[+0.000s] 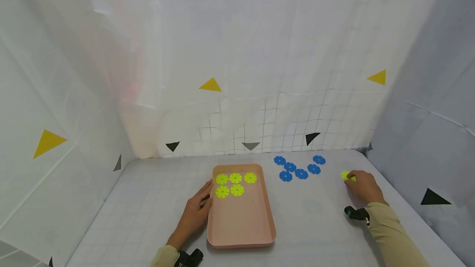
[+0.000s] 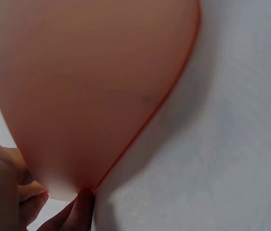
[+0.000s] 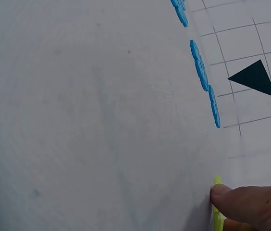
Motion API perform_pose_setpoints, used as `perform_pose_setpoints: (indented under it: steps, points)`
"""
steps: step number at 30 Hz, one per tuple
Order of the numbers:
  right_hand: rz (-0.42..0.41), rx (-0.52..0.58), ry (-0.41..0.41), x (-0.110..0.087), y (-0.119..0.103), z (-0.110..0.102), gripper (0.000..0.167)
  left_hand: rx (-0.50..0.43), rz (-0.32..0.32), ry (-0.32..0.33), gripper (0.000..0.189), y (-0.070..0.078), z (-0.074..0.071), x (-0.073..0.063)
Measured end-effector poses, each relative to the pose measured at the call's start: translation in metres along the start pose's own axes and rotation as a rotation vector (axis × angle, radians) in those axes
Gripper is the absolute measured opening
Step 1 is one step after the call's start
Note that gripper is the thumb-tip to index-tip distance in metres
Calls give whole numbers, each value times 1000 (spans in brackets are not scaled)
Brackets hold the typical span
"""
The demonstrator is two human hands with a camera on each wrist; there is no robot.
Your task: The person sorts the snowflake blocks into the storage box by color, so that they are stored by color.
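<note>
A pink tray [image 1: 243, 221] lies on the table with several notched yellow-green plastic discs [image 1: 237, 190] in its far part. My left hand [image 1: 194, 209] rests along the tray's left side, fingers fairly straight and tips right at the rim. In the left wrist view, the thumb and fingertips [image 2: 83, 207] meet the tray's edge [image 2: 92, 96]. Over at the right, my right hand [image 1: 363, 184] pinches another yellow-green notched disc [image 1: 345, 174] close over the table. The right wrist view shows the thumb [image 3: 241, 202] against that disc [image 3: 217, 180], whose lower part is hidden.
Several blue notched discs [image 1: 301, 174] lie flat between the tray and my right hand, some overlapping. White sheeting [image 1: 237, 52] with triangles stands behind the table and at both sides. The table's right edge [image 1: 393, 188] runs just beyond my right hand.
</note>
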State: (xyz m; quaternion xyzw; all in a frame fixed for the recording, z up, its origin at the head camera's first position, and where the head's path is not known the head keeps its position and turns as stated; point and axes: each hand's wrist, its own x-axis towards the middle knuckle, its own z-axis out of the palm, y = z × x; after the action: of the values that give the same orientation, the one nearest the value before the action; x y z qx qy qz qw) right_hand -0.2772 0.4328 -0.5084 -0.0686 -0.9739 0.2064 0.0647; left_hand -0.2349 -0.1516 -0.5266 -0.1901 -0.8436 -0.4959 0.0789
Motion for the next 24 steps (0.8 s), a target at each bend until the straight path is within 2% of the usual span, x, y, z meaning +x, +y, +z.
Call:
perform_pose_setpoints:
  steps: [9,12,17,19,24]
  points:
    - [-15,12,36,-5,-2,-1,27,-12,6,-6,53,1,-2,0]
    - [-21,6,54,-5,-1,1,35,-21,8,-7,53,1,-2,0]
    - [8,7,58,-4,-3,0,58,-15,6,-5,53,1,-2,0]
    - [18,1,62,-4,-4,0,61,-13,8,-3,53,1,-1,-1]
    - [-3,-10,80,-4,-7,0,49,-25,10,-2,52,1,-2,0]
